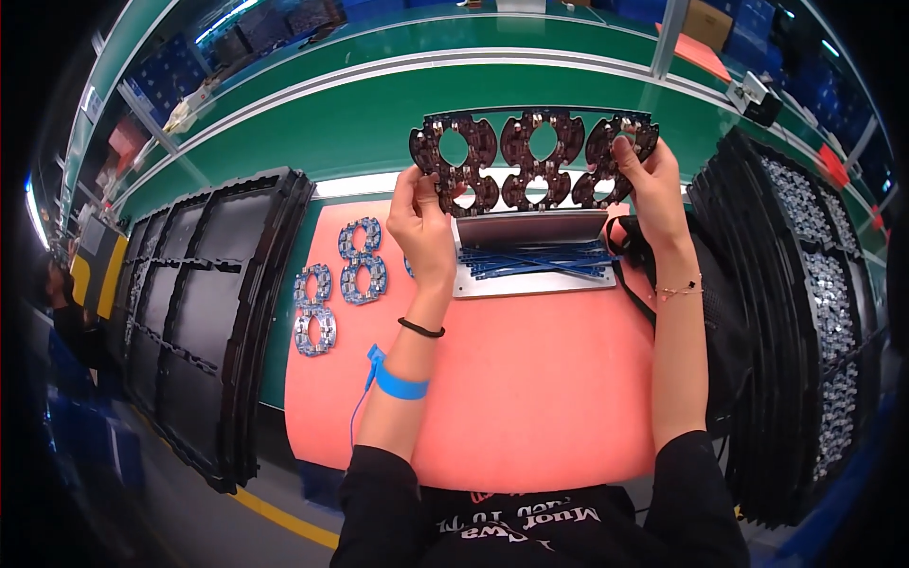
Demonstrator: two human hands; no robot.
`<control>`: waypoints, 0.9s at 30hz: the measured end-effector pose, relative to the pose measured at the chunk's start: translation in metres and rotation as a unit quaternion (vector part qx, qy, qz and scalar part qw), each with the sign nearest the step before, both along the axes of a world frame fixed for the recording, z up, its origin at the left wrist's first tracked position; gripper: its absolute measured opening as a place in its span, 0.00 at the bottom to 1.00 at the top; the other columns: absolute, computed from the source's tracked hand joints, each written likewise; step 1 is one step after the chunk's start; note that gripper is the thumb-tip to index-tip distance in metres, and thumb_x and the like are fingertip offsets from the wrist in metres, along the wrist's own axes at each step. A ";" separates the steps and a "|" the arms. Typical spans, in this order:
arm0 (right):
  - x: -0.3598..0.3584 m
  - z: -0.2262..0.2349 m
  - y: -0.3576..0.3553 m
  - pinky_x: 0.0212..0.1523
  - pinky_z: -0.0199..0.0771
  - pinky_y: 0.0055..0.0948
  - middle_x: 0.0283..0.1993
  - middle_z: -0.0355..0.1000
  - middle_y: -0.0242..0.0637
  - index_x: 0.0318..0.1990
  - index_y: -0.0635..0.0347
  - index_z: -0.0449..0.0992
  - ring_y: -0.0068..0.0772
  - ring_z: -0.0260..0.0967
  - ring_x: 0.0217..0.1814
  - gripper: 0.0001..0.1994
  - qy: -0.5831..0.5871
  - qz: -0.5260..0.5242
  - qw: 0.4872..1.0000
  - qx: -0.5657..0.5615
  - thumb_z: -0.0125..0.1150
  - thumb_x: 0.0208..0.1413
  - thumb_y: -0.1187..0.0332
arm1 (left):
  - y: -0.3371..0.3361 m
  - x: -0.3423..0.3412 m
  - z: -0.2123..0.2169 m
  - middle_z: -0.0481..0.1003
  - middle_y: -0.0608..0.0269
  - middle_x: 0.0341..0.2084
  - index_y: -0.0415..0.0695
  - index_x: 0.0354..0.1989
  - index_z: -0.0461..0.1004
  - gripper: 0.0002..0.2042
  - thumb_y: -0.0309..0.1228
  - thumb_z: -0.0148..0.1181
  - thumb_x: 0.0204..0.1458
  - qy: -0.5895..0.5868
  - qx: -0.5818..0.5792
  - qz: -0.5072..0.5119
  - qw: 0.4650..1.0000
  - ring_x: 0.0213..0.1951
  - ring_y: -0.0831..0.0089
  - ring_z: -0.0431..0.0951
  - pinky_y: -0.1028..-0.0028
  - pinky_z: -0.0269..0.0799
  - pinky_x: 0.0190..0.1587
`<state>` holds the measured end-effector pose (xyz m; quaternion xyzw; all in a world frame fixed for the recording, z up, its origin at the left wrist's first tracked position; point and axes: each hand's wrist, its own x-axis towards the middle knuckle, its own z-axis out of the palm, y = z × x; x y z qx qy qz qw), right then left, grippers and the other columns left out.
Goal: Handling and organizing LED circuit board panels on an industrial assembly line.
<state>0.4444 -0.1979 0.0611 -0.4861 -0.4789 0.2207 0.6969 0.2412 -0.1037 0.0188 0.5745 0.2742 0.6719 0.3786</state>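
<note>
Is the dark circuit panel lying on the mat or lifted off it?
Lifted: both hands hold the dark circuit panel by its ends, above the pink mat.

We count one dark circuit panel (535,159) at 12 o'clock, holding three figure-eight boards side by side. Two loose blue figure-eight boards: one (363,260) at 9 o'clock on the pink mat (530,398), the other (314,310) just left of it. One metal jig (532,254) at centre. Two stacks of black trays: one (204,312) at 9 o'clock, one (805,312) at 3 o'clock. One blue wrist strap (398,382). Two hands in view.
</note>
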 end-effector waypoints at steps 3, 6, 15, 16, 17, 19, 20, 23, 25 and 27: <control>0.001 -0.008 0.002 0.40 0.63 0.18 0.33 0.68 0.28 0.40 0.63 0.69 0.17 0.63 0.36 0.15 0.017 0.007 1.000 -0.018 0.58 0.52 0.61 | 0.002 0.003 -0.004 0.73 0.62 0.27 0.34 0.39 0.68 0.08 0.26 0.44 0.57 -0.019 -0.009 -0.021 1.000 0.27 0.74 0.77 0.81 0.67 0.27; 0.005 -0.015 0.004 0.40 0.62 0.17 0.33 0.67 0.27 0.41 0.62 0.69 0.16 0.62 0.37 0.15 0.031 0.020 0.999 -0.009 0.57 0.52 0.60 | 0.002 0.002 -0.007 0.73 0.63 0.27 0.35 0.40 0.68 0.09 0.28 0.45 0.57 0.007 0.008 -0.008 1.000 0.27 0.75 0.76 0.81 0.68 0.28; -0.011 -0.014 0.022 0.18 0.62 0.17 0.22 0.62 0.27 0.41 0.58 0.69 0.15 0.60 0.18 0.24 0.046 -0.090 0.987 -0.124 0.46 0.54 0.44 | 0.019 0.004 -0.003 0.74 0.61 0.20 0.35 0.37 0.67 0.12 0.35 0.49 0.56 0.039 -0.057 -0.111 0.991 0.23 0.80 0.73 0.82 0.66 0.24; -0.009 -0.012 0.023 0.18 0.62 0.17 0.22 0.62 0.27 0.41 0.58 0.69 0.15 0.60 0.18 0.24 0.046 -0.091 0.987 -0.124 0.46 0.54 0.44 | 0.021 0.004 -0.001 0.74 0.61 0.19 0.36 0.37 0.68 0.12 0.35 0.49 0.56 0.061 -0.095 -0.114 0.987 0.22 0.81 0.72 0.82 0.65 0.24; -0.008 -0.010 0.024 0.18 0.62 0.17 0.22 0.62 0.28 0.40 0.58 0.68 0.16 0.60 0.17 0.24 0.055 -0.082 0.985 -0.141 0.47 0.53 0.44 | 0.020 0.005 0.001 0.74 0.61 0.19 0.35 0.34 0.68 0.12 0.34 0.49 0.55 0.067 -0.101 -0.112 0.986 0.21 0.80 0.72 0.82 0.65 0.23; -0.005 -0.008 0.026 0.18 0.62 0.18 0.22 0.62 0.29 0.40 0.59 0.68 0.17 0.60 0.17 0.25 0.064 -0.073 0.982 -0.159 0.48 0.52 0.43 | 0.027 0.005 0.001 0.74 0.60 0.19 0.35 0.32 0.69 0.12 0.35 0.49 0.55 0.079 -0.107 -0.120 0.984 0.21 0.80 0.72 0.82 0.65 0.23; -0.004 -0.007 0.029 0.18 0.62 0.19 0.22 0.62 0.30 0.40 0.60 0.67 0.18 0.60 0.17 0.26 0.069 -0.072 0.979 -0.180 0.48 0.51 0.42 | 0.030 0.004 0.001 0.74 0.60 0.19 0.35 0.30 0.70 0.13 0.35 0.48 0.56 0.090 -0.113 -0.127 0.981 0.21 0.80 0.72 0.82 0.65 0.23; 0.004 -0.011 0.035 0.18 0.62 0.20 0.23 0.62 0.32 0.40 0.63 0.66 0.20 0.61 0.18 0.28 0.073 -0.049 0.969 -0.231 0.49 0.50 0.42 | 0.039 0.008 -0.001 0.74 0.59 0.19 0.34 0.27 0.71 0.16 0.37 0.48 0.55 0.117 -0.152 -0.117 0.975 0.20 0.79 0.73 0.81 0.65 0.23; 0.025 -0.040 0.051 0.19 0.63 0.22 0.25 0.63 0.34 0.39 0.64 0.66 0.21 0.61 0.20 0.27 0.045 -0.034 0.964 -0.259 0.50 0.51 0.44 | 0.049 0.011 -0.015 0.74 0.59 0.19 0.34 0.26 0.71 0.17 0.39 0.48 0.55 0.161 -0.214 -0.123 0.956 0.20 0.78 0.73 0.80 0.65 0.22; 0.032 -0.050 0.055 0.19 0.64 0.21 0.29 0.64 0.34 0.40 0.64 0.67 0.22 0.62 0.21 0.23 0.065 -0.023 0.962 -0.263 0.53 0.51 0.49 | 0.051 0.018 -0.024 0.74 0.59 0.19 0.33 0.27 0.71 0.18 0.40 0.48 0.54 0.127 -0.215 -0.140 0.958 0.20 0.78 0.73 0.79 0.65 0.22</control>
